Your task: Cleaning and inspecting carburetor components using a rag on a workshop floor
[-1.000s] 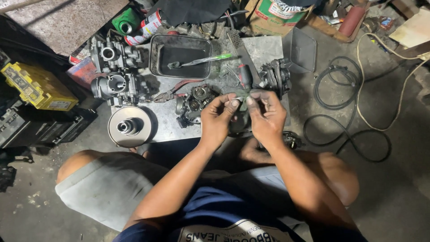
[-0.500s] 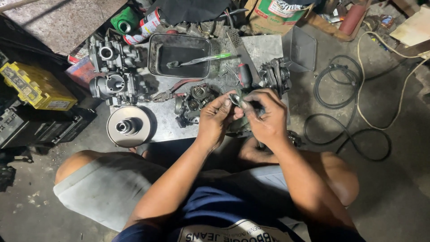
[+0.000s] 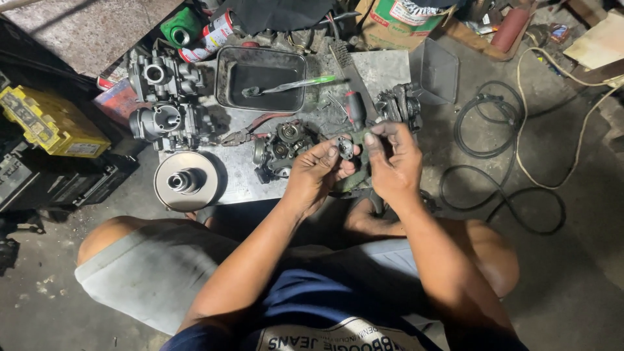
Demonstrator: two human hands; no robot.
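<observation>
One green brush (image 3: 292,85) lies in black tray (image 3: 224,81).

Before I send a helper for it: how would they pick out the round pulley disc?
Start at the grey slab on the floor before the seated person. At its near left corner lies the pulley disc, below two carburetors. It alone is a flat silver circle with a raised hub.

The right hand (image 3: 393,166) hides most of the small metal part (image 3: 346,147) both hands grip

grey slab (image 3: 383,68) bearing black tray (image 3: 260,81), carburetors (image 3: 166,104), perhaps pliers (image 3: 244,135)
</observation>
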